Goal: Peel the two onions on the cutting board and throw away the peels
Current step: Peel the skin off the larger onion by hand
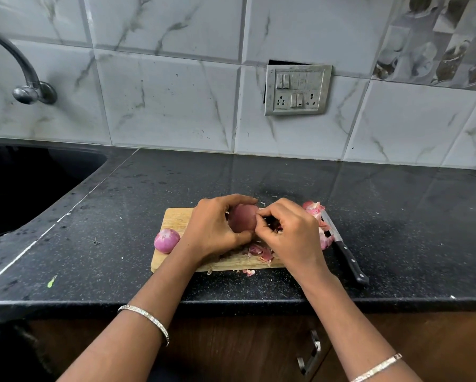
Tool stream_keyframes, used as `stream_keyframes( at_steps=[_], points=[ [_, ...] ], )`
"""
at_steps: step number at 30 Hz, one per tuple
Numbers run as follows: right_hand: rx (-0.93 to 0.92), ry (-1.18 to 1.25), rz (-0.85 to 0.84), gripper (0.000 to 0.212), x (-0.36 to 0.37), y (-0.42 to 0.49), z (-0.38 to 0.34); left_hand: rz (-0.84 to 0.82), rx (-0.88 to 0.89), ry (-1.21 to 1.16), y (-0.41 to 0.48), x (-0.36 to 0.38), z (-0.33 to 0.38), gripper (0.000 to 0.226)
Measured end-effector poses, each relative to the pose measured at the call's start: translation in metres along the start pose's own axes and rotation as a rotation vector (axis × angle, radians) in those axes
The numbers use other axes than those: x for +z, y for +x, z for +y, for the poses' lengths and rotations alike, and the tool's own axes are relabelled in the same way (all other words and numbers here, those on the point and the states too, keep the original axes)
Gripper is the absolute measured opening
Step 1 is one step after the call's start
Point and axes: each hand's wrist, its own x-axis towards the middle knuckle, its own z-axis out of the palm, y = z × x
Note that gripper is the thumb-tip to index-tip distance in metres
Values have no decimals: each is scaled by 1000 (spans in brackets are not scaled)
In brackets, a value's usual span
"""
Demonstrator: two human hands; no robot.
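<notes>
Head view: the left hand (217, 230) was curled round the onion (242, 217) above the cutting board (176, 219). The right hand (289, 232) pinched skin at the onion's right end.

Risk: a sharp tug could pull the bulb from the grip and send it rolling onto the countertop (121, 216). It could also scatter the peels (260, 252) (one scrap lay off the board). The knife (347, 257) lay just beside the right hand.

The held onion looked dull, pinkish and papery. The second onion (167, 240), glossy purple, rested at the board's left edge.

Tan wooden cutting board (176, 220); purple-pink onion (167, 240) on its left edge; pink peels (314, 209) on its right; black white-speckled counter (259, 175) beneath; white grey-veined tiles (162, 100) behind.
</notes>
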Motion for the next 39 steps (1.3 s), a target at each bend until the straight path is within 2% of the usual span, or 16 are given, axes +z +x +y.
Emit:
stream_keyframes(
  at_steps=[3,6,10,14,19,29,30,33,34,37,39],
  points=[
    [-53,-94,-11,6,2,0,-1,3,6,4,0,0,0,59],
    [-22,-99,-19,7,2,-1,0,7,9,-4,0,0,0,58],
    [56,-52,-5,3,1,0,0,12,22,-22,0,-1,0,56],
    [136,-28,-7,8,-1,0,1,3,26,-45,0,-2,0,56],
    [253,-34,15,8,-3,0,3,2,-1,-153,-2,-2,2,51],
    [494,-14,103,3,-8,1,8,-52,-7,-258,-3,-3,3,47],
    [491,4,92,3,-9,1,7,-54,-2,-251,-3,-3,2,47],
    [406,75,32,29,-12,3,2,-54,23,-212,-1,-3,0,47],
    [362,86,10,30,-12,4,0,-56,32,-192,-1,-3,0,47],
    [223,89,-25,15,-10,3,-2,-49,58,-127,0,-3,0,49],
    [185,123,-52,15,-9,2,-2,-24,68,-102,0,-2,1,49]
  ],
)
